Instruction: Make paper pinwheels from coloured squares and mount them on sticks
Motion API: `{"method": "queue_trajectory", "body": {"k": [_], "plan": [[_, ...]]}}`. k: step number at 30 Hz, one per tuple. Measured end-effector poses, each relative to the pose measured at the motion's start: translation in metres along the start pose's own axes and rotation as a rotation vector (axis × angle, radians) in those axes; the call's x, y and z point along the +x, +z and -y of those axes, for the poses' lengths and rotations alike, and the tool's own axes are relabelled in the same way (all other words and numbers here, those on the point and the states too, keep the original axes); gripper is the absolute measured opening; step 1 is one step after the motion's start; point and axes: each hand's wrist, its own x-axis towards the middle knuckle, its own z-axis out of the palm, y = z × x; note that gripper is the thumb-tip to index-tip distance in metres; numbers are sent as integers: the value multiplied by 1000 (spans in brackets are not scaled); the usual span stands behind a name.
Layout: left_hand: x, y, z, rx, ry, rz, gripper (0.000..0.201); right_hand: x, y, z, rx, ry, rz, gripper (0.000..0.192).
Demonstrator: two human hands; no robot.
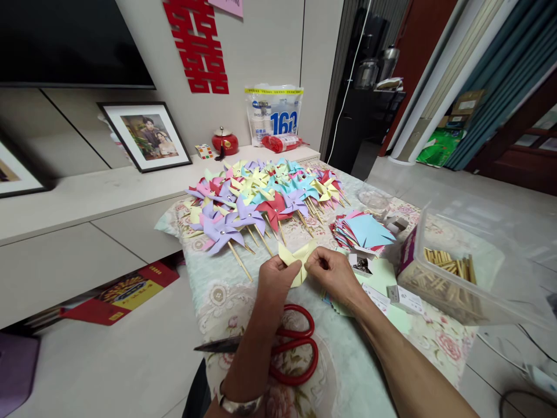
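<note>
A pale yellow paper pinwheel, its points folded inward, is pinched between the thumb and fingers of my left hand. My right hand is closed in a pinch against the paper's right side; whatever lies between those fingertips is hidden. Red-handled scissors lie beneath my left forearm, blades pointing left. Beyond my hands, many finished pinwheels in several colours rest on wooden sticks. To the right are a stack of cut coloured paper squares and a small opened box of metal pins.
A clear plastic bin of short wooden sticks stands at the table's right edge. Small white boxes lie on pale green paper. Behind the table, a white cabinet carries a framed photo, a red jar and a bag of cups.
</note>
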Motion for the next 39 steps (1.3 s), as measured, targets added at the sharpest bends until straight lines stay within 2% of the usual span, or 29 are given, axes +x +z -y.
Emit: {"method": "queue_trajectory", "body": {"k": [13, 20, 22, 25, 27, 29, 31, 34, 36, 39], "plan": [[1, 0, 2, 51, 3, -8, 23, 0, 0, 1, 13, 16, 7, 15], [1, -1, 2, 62, 5, -1, 23, -2, -2, 5, 94, 48, 39, 18], [1, -1, 0, 51, -14, 13, 25, -2, -5, 7, 162, 41, -16, 21], [-2, -3, -7, 67, -56, 61, 27, -2, -12, 8, 226, -57, -193, 23], [-3, -6, -12, 126, -82, 127, 27, -1, -17, 7, 226, -138, -227, 36], [-3, -9, -16, 204, -86, 213, 26, -1, -21, 7, 233, -177, -144, 51], [-2, -14, -20, 291, -68, 284, 21, -2, -23, 8, 263, -167, -4, 62], [1, -19, -29, 433, -44, 354, 13, -4, -24, 13, 290, -148, 176, 72], [2, -20, -36, 516, -45, 394, 11, -6, -24, 16, 267, -137, 229, 74], [3, -18, -48, 597, -44, 431, 8, -8, -22, 17, 209, -95, 241, 73]]}}
